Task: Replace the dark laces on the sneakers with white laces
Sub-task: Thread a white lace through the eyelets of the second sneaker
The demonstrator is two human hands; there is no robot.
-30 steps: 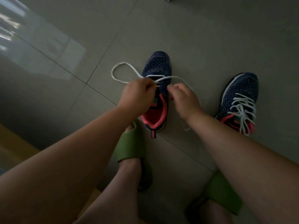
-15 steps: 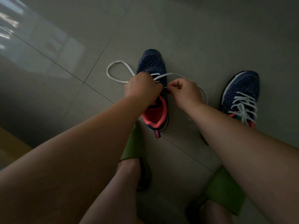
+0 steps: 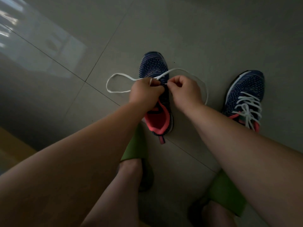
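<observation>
Seen from the head camera, looking down past two bare forearms, a navy knit sneaker with a coral-pink lining [image 3: 154, 69] stands on a grey tiled floor [image 3: 205, 38], toe pointing away from the viewer. Both hands meet over its middle. The left hand [image 3: 144, 92] is curled, its fingertips pinching a white lace [image 3: 114, 91] at the eyelets; the right hand [image 3: 185, 90] is also curled, thumb and forefinger pinching the same lace's short end just beside the left hand's fingers. From the left hand the lace runs out in a flat loop lying on the floor to the left of the shoe. Another stretch crosses the toe box and arcs round behind the right hand, dropping along the floor on the shoe's right side. How many eyelets are threaded is hidden by the hands. Well apart to the right stands the second sneaker [image 3: 246, 92], the same navy and coral, already laced in white with a bow tied at its tongue. Nearer the viewer, the person's feet wear green slide sandals, the left sandal [image 3: 136, 148] just behind the heel of the shoe being laced, the right sandal [image 3: 227, 194] at the lower right. A pale window reflection shines on the tiles at the upper left.
</observation>
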